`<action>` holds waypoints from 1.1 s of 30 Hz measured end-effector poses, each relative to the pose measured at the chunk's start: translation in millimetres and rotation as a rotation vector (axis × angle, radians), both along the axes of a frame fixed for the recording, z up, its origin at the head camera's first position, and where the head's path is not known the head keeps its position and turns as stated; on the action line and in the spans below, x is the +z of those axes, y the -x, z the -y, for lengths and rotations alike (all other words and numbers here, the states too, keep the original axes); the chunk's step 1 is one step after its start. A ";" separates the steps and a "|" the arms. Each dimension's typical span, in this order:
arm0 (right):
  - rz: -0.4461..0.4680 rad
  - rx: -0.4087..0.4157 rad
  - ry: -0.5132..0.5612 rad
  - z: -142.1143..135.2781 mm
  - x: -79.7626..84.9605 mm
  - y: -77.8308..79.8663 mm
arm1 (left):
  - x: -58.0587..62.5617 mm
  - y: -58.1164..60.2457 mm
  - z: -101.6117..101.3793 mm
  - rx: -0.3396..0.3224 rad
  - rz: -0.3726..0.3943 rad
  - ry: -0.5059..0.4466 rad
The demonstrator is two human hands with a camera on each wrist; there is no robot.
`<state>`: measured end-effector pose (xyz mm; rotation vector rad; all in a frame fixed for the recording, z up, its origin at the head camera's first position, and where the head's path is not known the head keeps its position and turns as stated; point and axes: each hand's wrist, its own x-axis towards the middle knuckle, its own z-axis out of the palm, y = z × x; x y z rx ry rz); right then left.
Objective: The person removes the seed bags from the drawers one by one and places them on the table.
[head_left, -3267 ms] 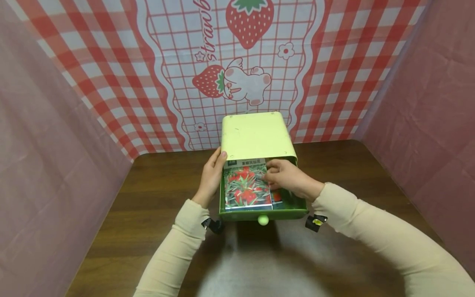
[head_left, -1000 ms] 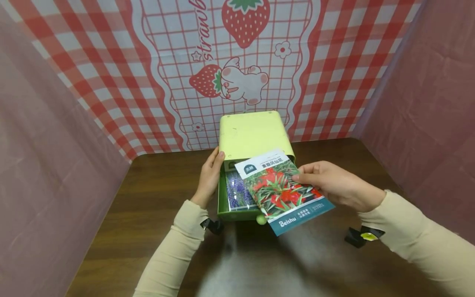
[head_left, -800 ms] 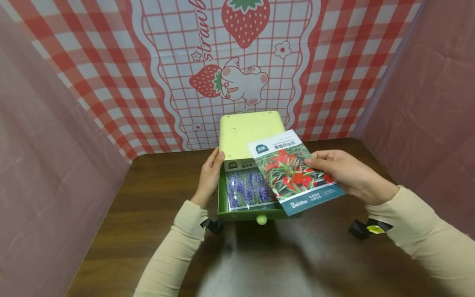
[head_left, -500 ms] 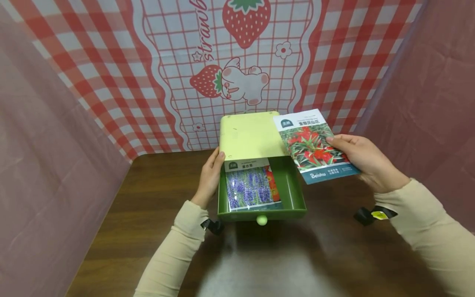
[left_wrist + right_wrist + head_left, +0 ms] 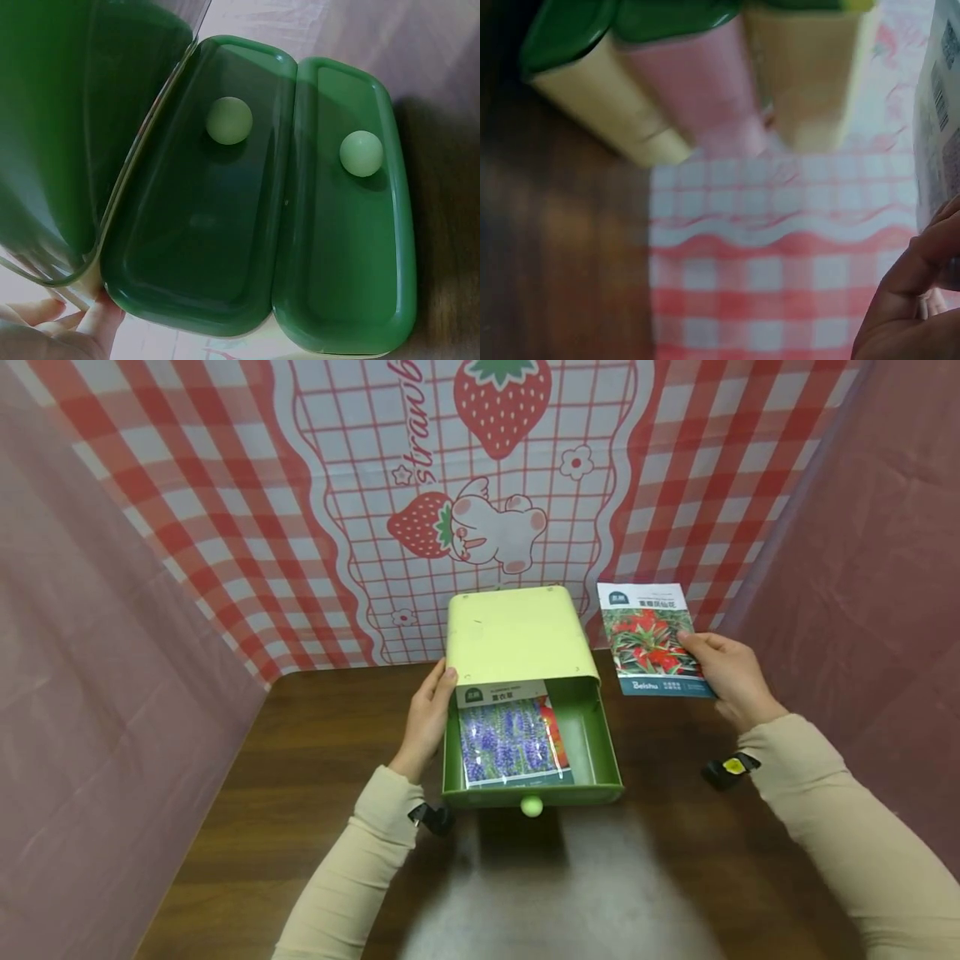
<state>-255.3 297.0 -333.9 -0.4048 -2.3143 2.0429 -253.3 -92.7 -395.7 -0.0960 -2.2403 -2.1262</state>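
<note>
My right hand (image 5: 735, 681) pinches a seed packet (image 5: 651, 647) printed with red flowers, thumb on its front, to the right of a small drawer cabinet (image 5: 517, 631) with a pale yellow top. In the right wrist view the packet's printed back (image 5: 939, 112) shows at the right edge. The cabinet's green top drawer (image 5: 592, 739) stands pulled out. Inside it lies a purple-flower packet (image 5: 506, 739), partly covering a packet with red flowers (image 5: 553, 735). My left hand (image 5: 429, 714) rests against the cabinet's left side near the front corner, fingers fairly straight.
Two lower green drawers (image 5: 187, 247) with round pale knobs are closed. The cabinet stands on a dark wooden table (image 5: 300, 777), close to a red-checked strawberry cloth (image 5: 360, 568) at the back. Pink curtains (image 5: 855, 568) hang on both sides.
My right hand has lifted the red-flower packet out of the drawer and carried it right, past the cabinet. This uncovered the purple-flower packet. My left hand has stayed at the cabinet's side.
</note>
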 end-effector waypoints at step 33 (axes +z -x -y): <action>0.055 -0.057 -0.504 -8.5 -140.5 51.8 | -0.8 1.1 -1.5 0.012 -0.001 -0.001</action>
